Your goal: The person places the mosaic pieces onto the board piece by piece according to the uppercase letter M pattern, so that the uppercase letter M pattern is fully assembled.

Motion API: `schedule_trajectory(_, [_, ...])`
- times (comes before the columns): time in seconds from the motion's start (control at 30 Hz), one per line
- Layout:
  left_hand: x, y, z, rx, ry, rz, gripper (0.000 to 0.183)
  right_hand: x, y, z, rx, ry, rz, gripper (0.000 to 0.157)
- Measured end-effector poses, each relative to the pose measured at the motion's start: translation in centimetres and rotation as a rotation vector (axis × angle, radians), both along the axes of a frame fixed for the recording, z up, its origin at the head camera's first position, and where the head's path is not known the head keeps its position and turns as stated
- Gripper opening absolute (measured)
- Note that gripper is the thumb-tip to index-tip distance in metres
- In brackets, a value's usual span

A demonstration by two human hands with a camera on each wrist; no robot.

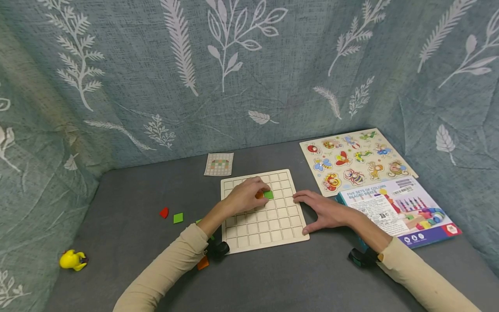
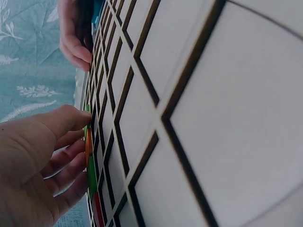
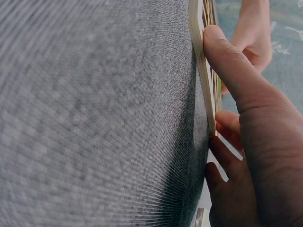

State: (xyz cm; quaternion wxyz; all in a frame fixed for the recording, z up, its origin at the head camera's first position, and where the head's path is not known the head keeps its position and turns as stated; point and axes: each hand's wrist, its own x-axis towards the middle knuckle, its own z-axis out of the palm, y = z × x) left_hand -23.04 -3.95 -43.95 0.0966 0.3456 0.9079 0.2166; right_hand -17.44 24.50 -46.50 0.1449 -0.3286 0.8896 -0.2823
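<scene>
On the dark grey worktop (image 1: 280, 281) lies a pale grid board (image 1: 276, 225), roughly in the middle, its squares outlined by grooves. The left hand (image 1: 244, 195) reaches over the board's far half, its thumb and fingertips bent down at an orange tile (image 1: 259, 195); whether they pinch it or only touch it I cannot tell. Just right of that piece sits a green tile (image 1: 269, 194) on the grid, and the left wrist view shows another green piece (image 2: 92, 175) and a red one (image 2: 98, 208) in the same row. The right hand (image 1: 325, 211) is spread along the board's right edge, thumb at the near right corner and fingers farther up the side. Left of the board lie a red piece (image 1: 164, 212) and a loose green square (image 1: 178, 218), with a loose orange piece (image 1: 203, 262) partly hidden by the left forearm. A pattern card (image 1: 219, 164) rests beyond the board; to the right are an insect puzzle (image 1: 306, 147) and, nearer, a bead-set box (image 1: 422, 212).
</scene>
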Motion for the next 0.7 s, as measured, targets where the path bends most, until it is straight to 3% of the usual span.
schedule_trajectory(0.7, [0.2,-1.9,-0.1,0.023,-0.004,0.018,0.030,0.1,0.1,-0.1,-0.002,0.007,-0.002,0.088])
